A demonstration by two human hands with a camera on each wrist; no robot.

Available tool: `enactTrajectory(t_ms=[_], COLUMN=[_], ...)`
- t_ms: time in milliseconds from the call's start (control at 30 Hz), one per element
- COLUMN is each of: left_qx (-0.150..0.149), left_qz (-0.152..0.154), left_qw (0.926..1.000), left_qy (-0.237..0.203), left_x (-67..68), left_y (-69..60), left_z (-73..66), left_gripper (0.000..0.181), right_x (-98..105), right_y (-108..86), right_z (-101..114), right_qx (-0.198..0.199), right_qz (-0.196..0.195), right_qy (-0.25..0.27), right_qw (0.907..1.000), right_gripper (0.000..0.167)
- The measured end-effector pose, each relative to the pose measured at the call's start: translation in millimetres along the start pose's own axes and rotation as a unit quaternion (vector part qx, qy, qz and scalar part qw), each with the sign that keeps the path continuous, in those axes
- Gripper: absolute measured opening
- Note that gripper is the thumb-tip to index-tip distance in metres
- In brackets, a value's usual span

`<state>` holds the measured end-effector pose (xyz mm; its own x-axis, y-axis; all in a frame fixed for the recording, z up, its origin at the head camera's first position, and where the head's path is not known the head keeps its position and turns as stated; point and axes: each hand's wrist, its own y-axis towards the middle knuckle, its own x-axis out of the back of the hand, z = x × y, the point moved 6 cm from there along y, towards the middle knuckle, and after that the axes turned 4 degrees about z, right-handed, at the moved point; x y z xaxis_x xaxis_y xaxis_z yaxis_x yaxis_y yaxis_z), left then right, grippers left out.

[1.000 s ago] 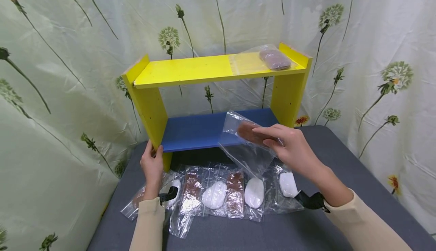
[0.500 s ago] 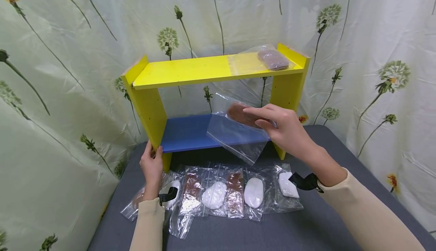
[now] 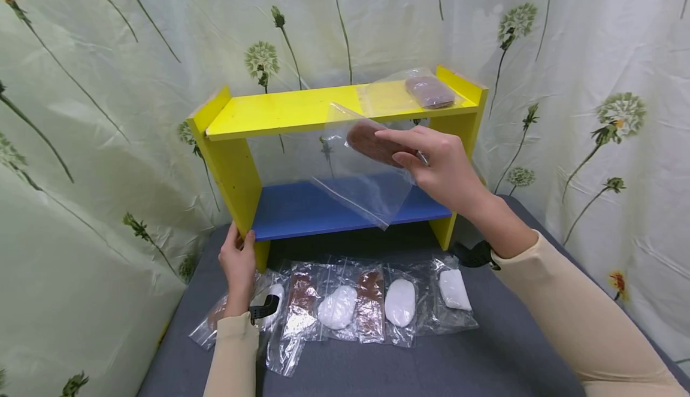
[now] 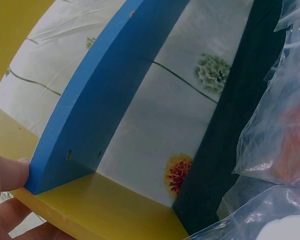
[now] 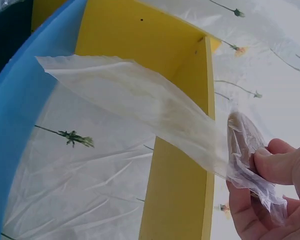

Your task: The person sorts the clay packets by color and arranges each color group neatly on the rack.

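My right hand (image 3: 442,166) pinches a clear zip bag (image 3: 362,190) holding a flat, rounded brown piece (image 3: 366,139). It is raised in front of the shelf unit, near the yellow top board (image 3: 291,109), and the bag's loose end hangs down to the left. In the right wrist view, the thumb (image 5: 275,165) presses the bag from one side with fingers behind it. My left hand (image 3: 238,265) grips the lower left side panel (image 3: 229,175), its thumb (image 4: 12,172) at the end of the blue shelf (image 3: 323,205). Another bag with a purplish-brown piece (image 3: 430,91) lies on the top board's right end.
Several zip bags lie in a row on the dark grey table (image 3: 377,373) before the unit. Some hold white pieces, such as a white oval (image 3: 401,303); others hold brown slabs, such as one brown slab (image 3: 371,307). A floral curtain (image 3: 135,115) hangs behind.
My right hand has lifted the bag with the brown piece up and slightly left, from blue shelf height to just below the top board. My left hand stays on the side panel.
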<state>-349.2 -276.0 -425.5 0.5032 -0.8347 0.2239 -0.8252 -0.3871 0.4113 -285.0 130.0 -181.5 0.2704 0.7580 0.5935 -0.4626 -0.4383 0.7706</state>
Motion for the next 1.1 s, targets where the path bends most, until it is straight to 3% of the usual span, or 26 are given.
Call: enactTrajectory(t_ms=[133,467,600,767,933,1100], left_qx=[-0.001,0.002,0.007,0.006,0.002,-0.005], left_qz=[0.003,0.008,0.008,0.007,0.007,0.004], left_qw=[1.0,0.9999,0.9999,0.9999,1.0,1.0], left_qy=[-0.001,-0.008,-0.007,-0.004,-0.002,-0.004], left_x=[-0.2,-0.7,-0.8,-0.5,0.2,0.7], left_y=[0.1,2.6,2.3,1.9,1.6,2.9], left_z=[0.7,0.7,2.6,4.9,5.4,4.3], left_gripper=[0.045,0.046,0.045,0.044,0.045,0.042], right_x=[5.0,15.8,19.2,17.7,13.1,12.1], right_y=[13.7,45.5,59.7,74.6,87.1,95.3], right_z=[-2.9,-23.6,-20.8,-29.8,-54.4,-68.4], right_qx=[-0.009,-0.083,-0.135,-0.198,-0.221,-0.237], right_qz=[-0.019,-0.051,-0.059,-0.073,-0.059,-0.029], right_qy=[0.002,0.019,0.074,0.138,0.131,0.115], right_qw=[0.9998,0.9951,0.9864,0.9677,0.9648,0.9643], right_gripper=[0.037,0.025,0.025,0.026,0.028,0.043])
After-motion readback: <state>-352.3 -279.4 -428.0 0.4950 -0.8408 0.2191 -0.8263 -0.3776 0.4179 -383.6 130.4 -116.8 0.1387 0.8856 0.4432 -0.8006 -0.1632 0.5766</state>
